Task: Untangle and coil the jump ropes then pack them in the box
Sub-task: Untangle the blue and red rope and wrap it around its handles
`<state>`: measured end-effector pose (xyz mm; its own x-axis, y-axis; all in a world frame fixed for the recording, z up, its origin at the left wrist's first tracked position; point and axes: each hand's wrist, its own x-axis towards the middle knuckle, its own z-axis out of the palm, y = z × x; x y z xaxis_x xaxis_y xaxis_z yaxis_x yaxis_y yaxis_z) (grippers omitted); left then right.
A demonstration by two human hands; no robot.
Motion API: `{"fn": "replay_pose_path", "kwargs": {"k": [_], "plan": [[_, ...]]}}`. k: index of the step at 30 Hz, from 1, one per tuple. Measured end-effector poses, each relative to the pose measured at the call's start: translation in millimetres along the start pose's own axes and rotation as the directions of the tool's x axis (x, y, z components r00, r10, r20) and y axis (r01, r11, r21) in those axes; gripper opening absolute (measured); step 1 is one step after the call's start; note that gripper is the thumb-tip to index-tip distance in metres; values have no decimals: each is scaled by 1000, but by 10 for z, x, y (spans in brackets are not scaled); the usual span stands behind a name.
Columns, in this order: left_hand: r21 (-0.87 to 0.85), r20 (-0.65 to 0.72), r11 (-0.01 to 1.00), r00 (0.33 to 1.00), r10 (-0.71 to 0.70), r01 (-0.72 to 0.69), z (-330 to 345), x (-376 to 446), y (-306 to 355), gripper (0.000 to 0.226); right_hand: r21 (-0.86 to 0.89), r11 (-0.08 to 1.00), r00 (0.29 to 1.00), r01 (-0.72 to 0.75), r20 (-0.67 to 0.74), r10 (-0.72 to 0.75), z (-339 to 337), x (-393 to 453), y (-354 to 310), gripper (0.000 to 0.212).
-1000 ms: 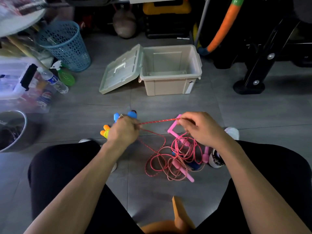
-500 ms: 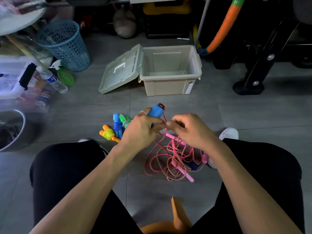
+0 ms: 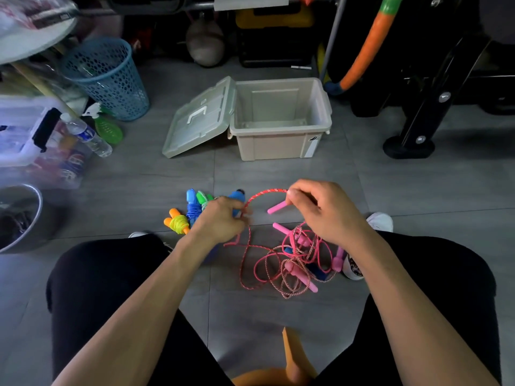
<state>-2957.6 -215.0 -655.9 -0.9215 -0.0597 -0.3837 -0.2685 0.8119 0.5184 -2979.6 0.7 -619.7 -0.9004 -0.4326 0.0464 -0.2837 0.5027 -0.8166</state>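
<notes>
A tangle of red and pink jump ropes (image 3: 289, 263) with pink handles lies on the grey floor between my knees. My left hand (image 3: 223, 221) grips a blue handle (image 3: 237, 197) together with the red rope. My right hand (image 3: 323, 210) pinches the same red rope (image 3: 264, 193), which arches between both hands. A loose pink handle (image 3: 276, 208) hangs just under my right fingers. Coiled ropes with blue, green and orange handles (image 3: 186, 215) lie left of my left hand. The beige box (image 3: 278, 146) stands open farther ahead, its lid (image 3: 195, 123) hinged down to the left.
A blue mesh basket (image 3: 108, 76), a water bottle (image 3: 89, 135) and clear storage bins (image 3: 30, 140) crowd the left. A metal bowl (image 3: 16, 218) sits at the left edge. Black equipment legs (image 3: 409, 143) stand at the right. An orange stool edge (image 3: 289, 358) shows below.
My hands, close together half a second ago, have drawn apart. The right hand moved right and lifted the red rope into an arch, while the left keeps the blue handle.
</notes>
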Motion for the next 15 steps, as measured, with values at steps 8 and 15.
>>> {"fn": "replay_pose_path", "kwargs": {"k": [8,15], "plan": [[-188,-326,897,887,327,-399,-28,-94,171,6,-97,995,992,-17,123,29,103,-2,92,25],[-363,-515,900,857,23,-242,-205,-19,56,19,-286,907,872,-311,293,392,150,6,342,38]]}}
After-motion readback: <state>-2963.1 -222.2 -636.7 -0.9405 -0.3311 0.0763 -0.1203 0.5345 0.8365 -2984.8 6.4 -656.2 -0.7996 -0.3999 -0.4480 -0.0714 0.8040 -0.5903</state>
